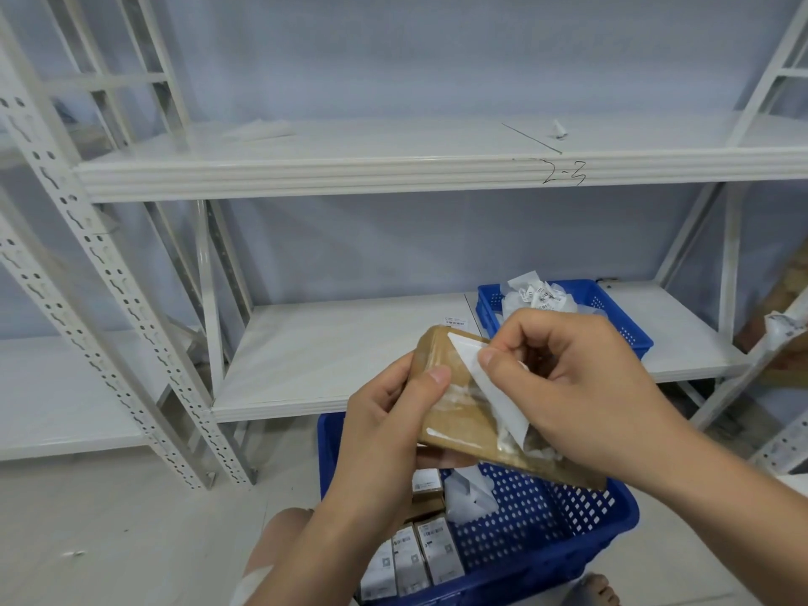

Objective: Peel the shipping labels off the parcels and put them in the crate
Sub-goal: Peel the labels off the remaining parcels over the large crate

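Observation:
I hold a brown cardboard parcel (454, 419) wrapped in clear tape above a large blue crate (542, 513) on the floor. My left hand (384, 435) grips the parcel's left side, thumb on top. My right hand (581, 387) pinches the white shipping label (489, 387), which is lifted off the parcel along most of its length; its far corner still lies on the box. Inside the large crate stand several labelled parcels (413, 557) and loose white paper. A smaller blue crate (621, 312) on the lower shelf holds crumpled peeled labels (540, 295).
White metal shelving surrounds me: an upper shelf (350, 168) marked "2-3" and a lower shelf (332, 356). A perforated upright (87, 264) stands at left. A small label lies on the lower shelf beside the small crate. My knee (280, 544) shows below.

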